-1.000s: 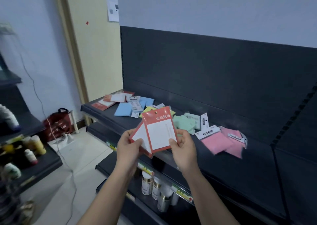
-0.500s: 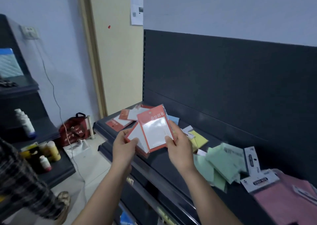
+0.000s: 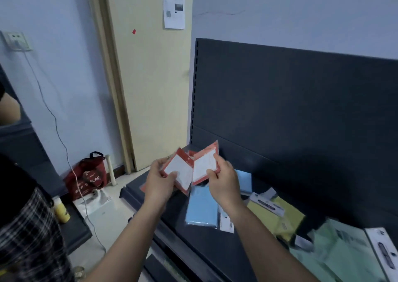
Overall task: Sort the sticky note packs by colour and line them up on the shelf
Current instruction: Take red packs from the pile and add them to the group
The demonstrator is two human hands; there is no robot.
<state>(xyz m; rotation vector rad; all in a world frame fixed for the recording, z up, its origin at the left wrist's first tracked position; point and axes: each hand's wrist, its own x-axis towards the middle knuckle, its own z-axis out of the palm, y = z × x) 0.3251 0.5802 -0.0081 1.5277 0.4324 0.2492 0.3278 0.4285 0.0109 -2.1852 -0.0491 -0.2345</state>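
Head view: left hand [image 3: 160, 185] grips 1 red pack [image 3: 178, 171], right hand [image 3: 224, 181] pinches 2nd red pack [image 3: 204, 165] (edges touching), blue pack [image 3: 201, 208] just below.

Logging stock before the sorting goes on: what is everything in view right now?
Shelf: one, dark grey, right half of view.
Red packs: at least two, red-bordered, held above its left end.
Blue packs: two, light blue, lying on it below the red ones.
Yellow packs: count unclear, yellow, right of the blue.
Green packs: several, pale green, far right, blurred.
Bag: one, red, on the floor.
Bottle: one, yellow, low shelf at left.
Notice: one, white, on the wall.
Left hand: one, grips a red pack.
Right hand: one, grips another red pack.
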